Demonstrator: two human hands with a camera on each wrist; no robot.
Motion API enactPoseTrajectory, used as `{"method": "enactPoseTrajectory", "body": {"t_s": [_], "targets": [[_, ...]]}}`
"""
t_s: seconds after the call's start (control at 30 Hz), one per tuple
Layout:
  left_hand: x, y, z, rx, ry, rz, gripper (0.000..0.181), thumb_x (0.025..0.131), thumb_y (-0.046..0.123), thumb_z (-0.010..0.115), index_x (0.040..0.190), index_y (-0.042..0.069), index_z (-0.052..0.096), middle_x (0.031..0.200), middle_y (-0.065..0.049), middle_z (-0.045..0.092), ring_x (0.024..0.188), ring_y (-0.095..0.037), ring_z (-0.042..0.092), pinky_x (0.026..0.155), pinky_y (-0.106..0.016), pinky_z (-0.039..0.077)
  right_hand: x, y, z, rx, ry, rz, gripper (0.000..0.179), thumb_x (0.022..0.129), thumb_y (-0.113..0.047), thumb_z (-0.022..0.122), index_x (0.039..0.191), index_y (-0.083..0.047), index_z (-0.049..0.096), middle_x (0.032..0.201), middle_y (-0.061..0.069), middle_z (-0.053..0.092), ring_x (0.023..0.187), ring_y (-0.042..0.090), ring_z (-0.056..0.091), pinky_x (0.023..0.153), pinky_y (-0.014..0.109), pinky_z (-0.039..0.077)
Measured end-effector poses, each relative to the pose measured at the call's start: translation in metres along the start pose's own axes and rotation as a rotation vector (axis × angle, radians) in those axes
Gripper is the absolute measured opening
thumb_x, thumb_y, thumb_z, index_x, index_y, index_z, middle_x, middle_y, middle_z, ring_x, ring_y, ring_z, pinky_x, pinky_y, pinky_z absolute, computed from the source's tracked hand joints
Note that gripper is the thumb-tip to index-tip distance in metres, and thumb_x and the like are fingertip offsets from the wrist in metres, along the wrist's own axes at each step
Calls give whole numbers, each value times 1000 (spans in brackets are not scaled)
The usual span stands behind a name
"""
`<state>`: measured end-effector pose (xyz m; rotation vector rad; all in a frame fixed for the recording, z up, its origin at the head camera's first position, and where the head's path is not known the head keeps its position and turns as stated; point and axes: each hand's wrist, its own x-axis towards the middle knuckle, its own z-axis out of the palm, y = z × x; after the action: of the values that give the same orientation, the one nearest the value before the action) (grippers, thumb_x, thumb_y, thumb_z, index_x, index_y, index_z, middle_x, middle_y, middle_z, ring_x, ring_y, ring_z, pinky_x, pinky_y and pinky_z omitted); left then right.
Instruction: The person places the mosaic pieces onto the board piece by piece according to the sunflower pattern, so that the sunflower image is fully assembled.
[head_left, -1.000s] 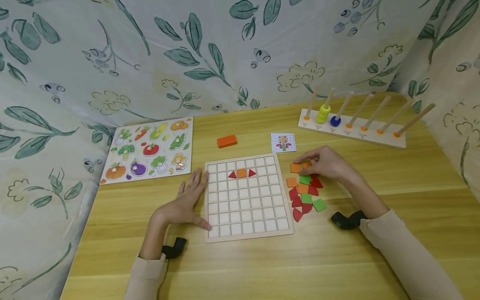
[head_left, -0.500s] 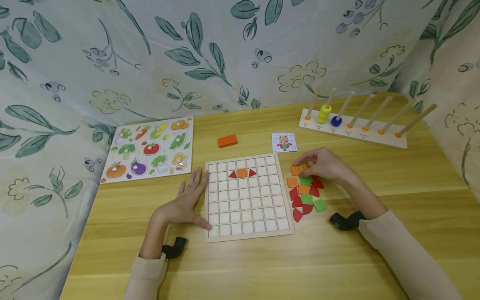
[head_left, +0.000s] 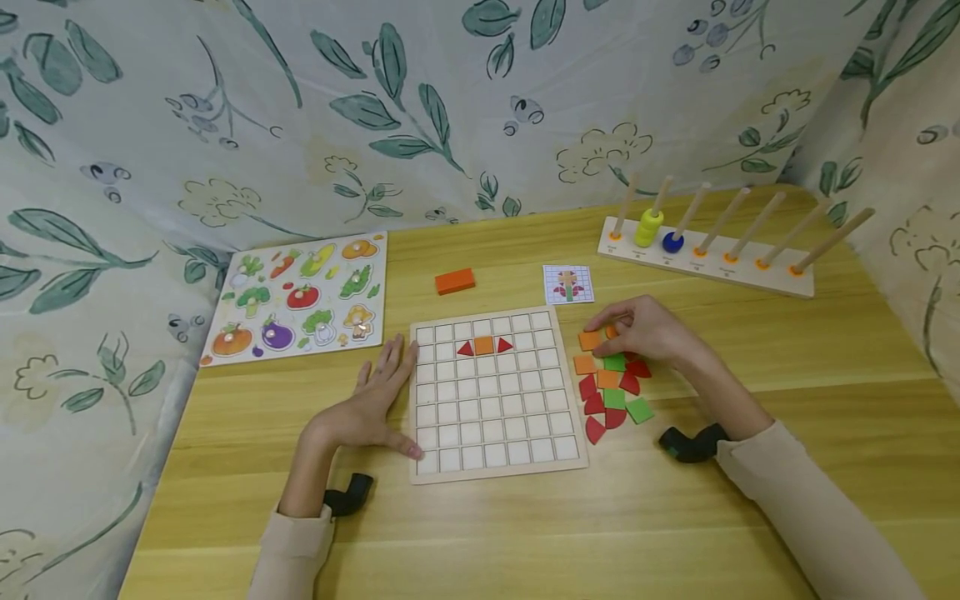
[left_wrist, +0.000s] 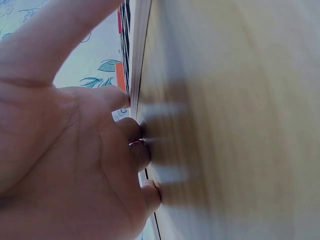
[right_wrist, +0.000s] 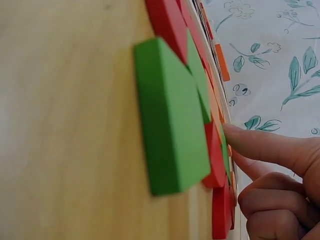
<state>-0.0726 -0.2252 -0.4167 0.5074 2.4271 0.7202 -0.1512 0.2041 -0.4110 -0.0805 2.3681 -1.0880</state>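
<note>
A pale wooden grid board [head_left: 480,482] lies mid-table, with an orange square tile [head_left: 483,345] between two red triangles [head_left: 466,349] in its upper rows. My left hand [head_left: 371,408] is spread along the board's left edge, thumb at the lower left corner. The left wrist view shows its fingertips [left_wrist: 150,197] against the edge. Right of the board, my right hand [head_left: 647,332] pinches another orange square tile [head_left: 590,341] between thumb and index finger. Its other fingers are curled in the right wrist view. Below it lie red rounded pieces [head_left: 595,430], green squares [head_left: 639,410] and more orange squares [head_left: 583,365].
A small pattern card [head_left: 567,285] lies beyond the board, and an orange block [head_left: 454,282] left of it. A vegetable puzzle [head_left: 300,300] stands at the back left. At the back right is a peg rack [head_left: 705,265] with yellow and blue rings. Floral cloth [head_left: 450,108] hangs behind.
My right hand's pinched orange tile has shifted slightly left and down, and its thumb tip shows more plainly beside the tile. The left hand and board have stayed put.
</note>
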Motion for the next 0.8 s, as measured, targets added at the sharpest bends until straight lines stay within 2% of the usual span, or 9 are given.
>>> {"method": "enactPoseTrajectory", "body": {"t_s": [0.2,0.4,0.53,0.63,0.8], "targets": [[0,0,0,-3,-1,-1,149,68,45,95,165,10,-12,170,-17,-29,158,-36,-27,126,-66,-13,-1,1,-1,-16,15,-17,38,85,-23,86,117,-6,74,64,-4,32,65,18,35,59,29,27],[0,-1,0,-3,1,0,149,68,45,95,165,10,-12,169,-17,-29,158,-36,-27,126,-66,-13,0,-1,1,-73,28,-81,34,89,-22,83,117,-5,73,64,-2,33,61,16,35,56,28,27],[0,-1,0,-3,0,0,149,68,45,95,165,10,-13,169,-17,-30,158,-36,-28,126,-66,-13,-3,-8,3,-42,28,-112,36,89,-24,83,119,-6,73,62,-3,32,57,14,32,56,29,28],[0,-1,0,-2,-1,-1,149,68,45,95,165,10,-12,169,-17,-30,158,-37,-28,126,-67,-13,-4,-19,10,-9,16,-134,35,87,-25,85,117,-10,76,63,-3,29,58,14,30,57,29,27],[1,-1,0,-2,0,3,149,68,46,95,166,11,-12,169,-17,-29,158,-37,-27,126,-67,-13,1,-38,33,30,-12,-158,29,84,-23,87,110,-13,79,62,-3,27,59,15,29,56,27,25]]}}
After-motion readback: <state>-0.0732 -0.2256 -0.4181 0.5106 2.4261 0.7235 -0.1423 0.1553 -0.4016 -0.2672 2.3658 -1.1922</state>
